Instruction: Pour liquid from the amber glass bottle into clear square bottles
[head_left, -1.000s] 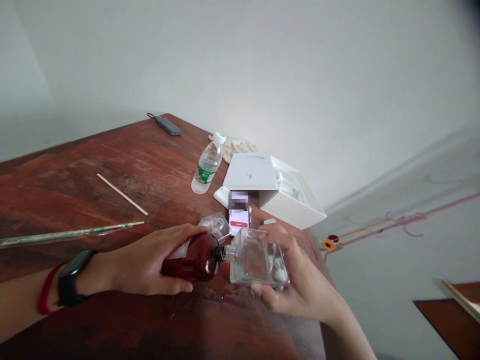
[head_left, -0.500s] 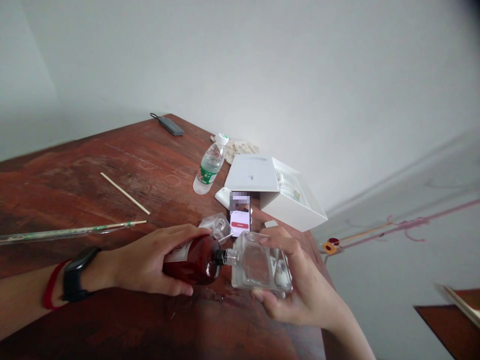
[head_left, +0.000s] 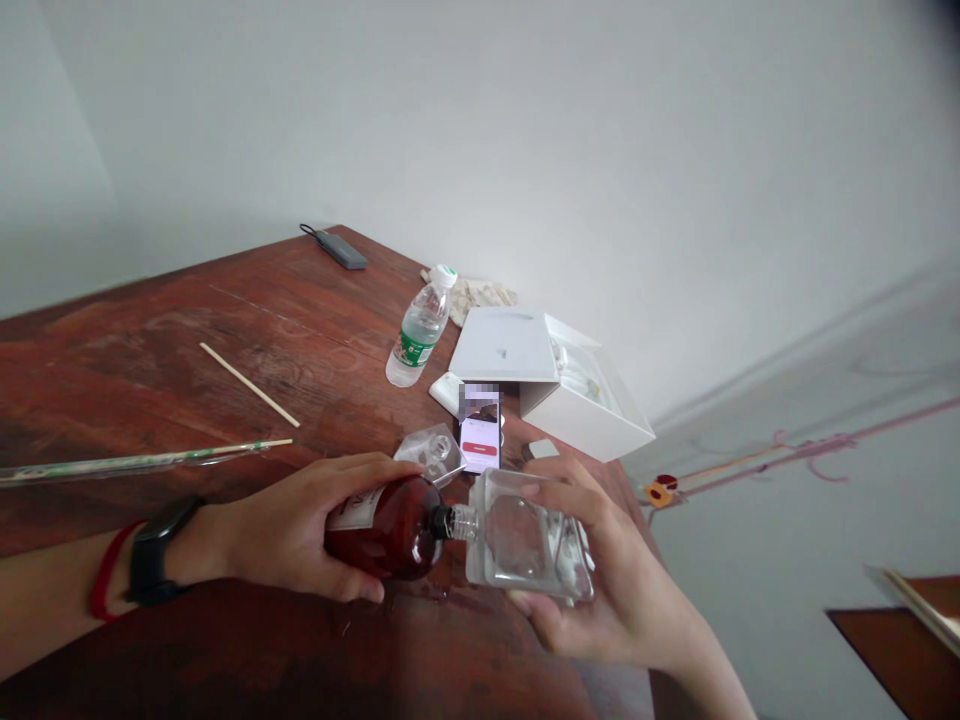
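My left hand [head_left: 330,535] is wrapped round a reddish-brown bottle [head_left: 394,530] with a pale label and a black neck, lying nearly on its side. Its neck meets the threaded neck of a clear square bottle [head_left: 517,535], which my right hand [head_left: 592,560] grips from the right. Some clear liquid seems to show at that bottle's far end. Just behind the brown bottle lies a clear plastic piece [head_left: 435,452] with a round opening. A phone [head_left: 481,440] with a lit screen rests behind the two necks.
Behind the phone stands an open white box [head_left: 502,345], with a water bottle [head_left: 418,335] left of it. A loose chopstick [head_left: 250,384] and a wrapped one [head_left: 150,465] lie at the left. A grey device [head_left: 341,250] sits at the far edge; wet spots show on the wooden table [head_left: 187,390].
Both held bottles have shifted slightly lower in view. The clear bottle has tilted a little further down at its right end. Their necks stay together.
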